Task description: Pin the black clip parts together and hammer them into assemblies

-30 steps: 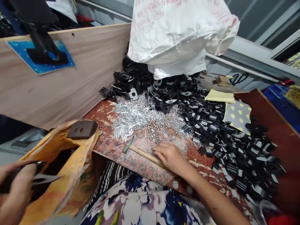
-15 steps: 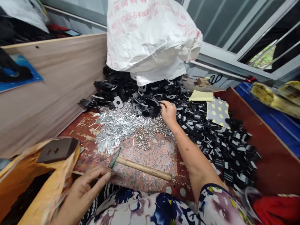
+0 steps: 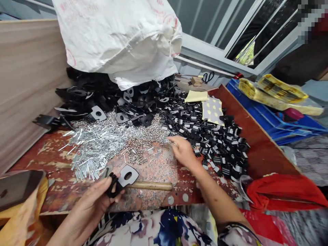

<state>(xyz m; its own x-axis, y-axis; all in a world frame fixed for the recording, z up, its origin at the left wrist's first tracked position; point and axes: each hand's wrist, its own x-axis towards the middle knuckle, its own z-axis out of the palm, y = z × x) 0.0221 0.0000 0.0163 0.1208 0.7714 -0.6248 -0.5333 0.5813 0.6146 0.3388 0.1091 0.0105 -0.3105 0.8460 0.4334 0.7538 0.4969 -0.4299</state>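
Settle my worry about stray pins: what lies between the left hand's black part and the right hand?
In the head view, loose silver pins lie on the speckled slab between the black part and the right hand.

A workshop, by the look of it: the bench (image 3: 61,195) is red, worn and chipped, and loose metal pins (image 3: 101,145) and black parts (image 3: 220,149), many much alike, lie on it in heaps, far more than a home would keep. A hammer (image 3: 152,186) lies near the front edge. A printed sack (image 3: 115,37) slumps over the parts at the back, scissors (image 3: 208,77) sit behind, and beyond is a barred window (image 3: 261,31).
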